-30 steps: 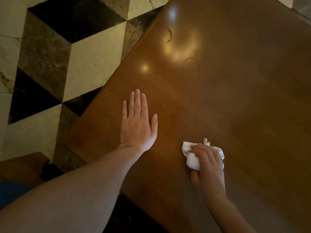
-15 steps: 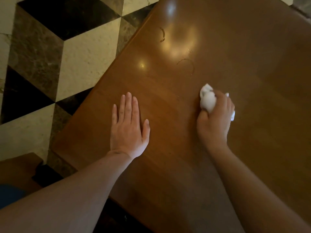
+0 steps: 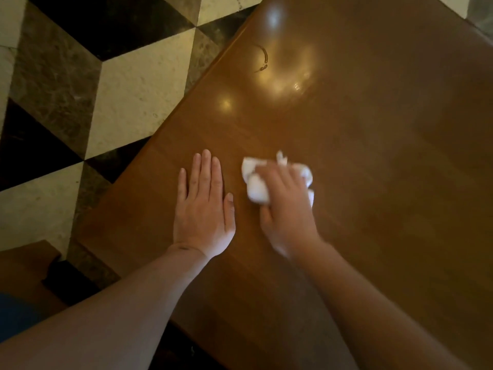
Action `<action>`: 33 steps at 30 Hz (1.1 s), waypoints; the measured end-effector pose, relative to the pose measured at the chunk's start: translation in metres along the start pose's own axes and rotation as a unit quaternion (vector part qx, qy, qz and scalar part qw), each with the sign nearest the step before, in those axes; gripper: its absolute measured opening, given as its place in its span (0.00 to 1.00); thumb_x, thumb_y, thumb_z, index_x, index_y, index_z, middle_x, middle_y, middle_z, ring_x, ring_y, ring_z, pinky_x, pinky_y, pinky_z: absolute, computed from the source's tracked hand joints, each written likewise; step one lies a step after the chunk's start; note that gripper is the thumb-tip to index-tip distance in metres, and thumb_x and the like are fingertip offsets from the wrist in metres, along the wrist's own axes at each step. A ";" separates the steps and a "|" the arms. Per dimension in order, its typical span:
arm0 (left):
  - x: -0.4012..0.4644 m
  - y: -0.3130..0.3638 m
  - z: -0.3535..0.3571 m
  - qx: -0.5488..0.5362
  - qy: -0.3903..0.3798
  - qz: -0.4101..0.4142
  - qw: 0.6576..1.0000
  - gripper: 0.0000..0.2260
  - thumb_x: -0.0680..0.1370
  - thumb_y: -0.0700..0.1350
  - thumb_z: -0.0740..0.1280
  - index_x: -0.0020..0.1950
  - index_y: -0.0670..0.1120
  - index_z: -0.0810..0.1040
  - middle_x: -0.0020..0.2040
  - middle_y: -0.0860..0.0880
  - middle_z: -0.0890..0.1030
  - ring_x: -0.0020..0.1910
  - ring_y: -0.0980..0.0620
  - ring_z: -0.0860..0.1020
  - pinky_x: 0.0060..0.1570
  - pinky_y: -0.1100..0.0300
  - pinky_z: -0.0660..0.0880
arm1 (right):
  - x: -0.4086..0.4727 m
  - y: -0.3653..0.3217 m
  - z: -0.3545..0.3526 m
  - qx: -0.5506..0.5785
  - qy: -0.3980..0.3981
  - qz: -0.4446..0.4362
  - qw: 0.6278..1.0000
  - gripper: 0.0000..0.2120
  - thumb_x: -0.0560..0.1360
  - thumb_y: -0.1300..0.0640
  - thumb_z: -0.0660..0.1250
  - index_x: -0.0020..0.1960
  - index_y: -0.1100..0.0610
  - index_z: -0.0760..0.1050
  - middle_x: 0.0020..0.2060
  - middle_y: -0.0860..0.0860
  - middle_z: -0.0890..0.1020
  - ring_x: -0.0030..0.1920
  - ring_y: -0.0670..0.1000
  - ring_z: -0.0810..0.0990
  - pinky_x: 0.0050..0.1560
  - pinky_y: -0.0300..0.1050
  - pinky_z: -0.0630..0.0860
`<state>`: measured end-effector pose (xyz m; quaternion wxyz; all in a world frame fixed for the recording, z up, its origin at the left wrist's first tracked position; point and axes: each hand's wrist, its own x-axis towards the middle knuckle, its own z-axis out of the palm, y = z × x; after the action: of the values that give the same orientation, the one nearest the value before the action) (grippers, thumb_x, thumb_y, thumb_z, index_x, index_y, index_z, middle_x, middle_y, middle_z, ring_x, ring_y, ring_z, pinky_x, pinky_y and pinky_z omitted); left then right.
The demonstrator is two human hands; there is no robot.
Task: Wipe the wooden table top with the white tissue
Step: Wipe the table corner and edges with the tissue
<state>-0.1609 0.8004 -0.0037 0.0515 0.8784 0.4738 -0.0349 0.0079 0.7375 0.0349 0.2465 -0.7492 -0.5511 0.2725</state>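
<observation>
With the left hand [image 3: 204, 206] flat and open on the table [image 3: 373, 156], the right hand [image 3: 286, 209] grips the bunched tissue [image 3: 254, 186] beside it; press evenly, overlap strokes toward the ring mark [image 3: 262, 58].

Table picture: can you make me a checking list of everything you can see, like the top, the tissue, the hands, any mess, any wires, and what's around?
Surface: wooden table top, glossy, with light glare near the far end.
Job's things: white tissue, crumpled, pressed on the table under the right hand.
Clutter: dark curved ring mark on the far part of the table; nothing else lies on it.
Hands: left hand flat, palm down, fingers together; right hand blurred, closed on the tissue, just beside the left.
Cables: nothing seen.
Surroundings: black, cream and grey patterned tile floor; wooden piece at lower left, unclear what it is.
</observation>
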 end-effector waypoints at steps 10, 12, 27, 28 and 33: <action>0.000 -0.002 0.004 -0.002 0.007 0.003 1.000 0.30 0.86 0.56 0.41 0.84 0.40 0.50 0.85 0.40 0.52 0.85 0.44 0.48 0.82 0.41 0.49 | 0.140 0.045 -0.047 -0.072 0.155 0.102 0.980 0.21 0.69 0.62 0.60 0.62 0.62 0.72 0.59 0.60 0.75 0.59 0.61 0.71 0.58 0.51 0.65; 0.000 -0.002 0.003 0.003 0.004 0.005 1.000 0.30 0.86 0.55 0.42 0.84 0.40 0.51 0.85 0.40 0.52 0.85 0.43 0.48 0.82 0.41 0.50 | 0.126 0.018 -0.022 -0.054 0.120 0.079 0.988 0.24 0.70 0.65 0.62 0.66 0.61 0.72 0.62 0.60 0.75 0.63 0.62 0.71 0.65 0.54 0.65; 0.000 -0.001 0.004 -0.004 0.001 -0.002 1.000 0.30 0.86 0.56 0.42 0.84 0.41 0.51 0.85 0.41 0.51 0.85 0.45 0.47 0.82 0.42 0.47 | 0.100 0.066 -0.076 -0.042 0.191 0.201 0.960 0.24 0.70 0.65 0.59 0.66 0.62 0.70 0.62 0.60 0.74 0.64 0.62 0.70 0.67 0.59 0.66; -0.001 -0.002 0.004 -0.002 0.001 -0.002 1.000 0.30 0.86 0.55 0.43 0.84 0.41 0.52 0.85 0.41 0.51 0.85 0.45 0.47 0.82 0.42 0.47 | 0.123 0.063 -0.077 -0.039 0.200 0.210 0.956 0.24 0.70 0.64 0.59 0.66 0.60 0.70 0.63 0.58 0.74 0.65 0.61 0.70 0.67 0.56 0.65; -0.002 -0.003 0.003 -0.001 0.000 -0.002 1.000 0.30 0.86 0.54 0.48 0.84 0.40 0.54 0.85 0.41 0.53 0.85 0.44 0.48 0.82 0.42 0.48 | 0.150 0.016 -0.036 -0.020 0.138 0.134 0.981 0.26 0.68 0.66 0.61 0.66 0.58 0.73 0.63 0.57 0.76 0.64 0.60 0.71 0.65 0.50 0.63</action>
<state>-0.1640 0.8001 -0.0069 0.0526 0.8776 0.4752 -0.0340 0.0803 0.8745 0.0299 0.2660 -0.8515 -0.4120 0.1857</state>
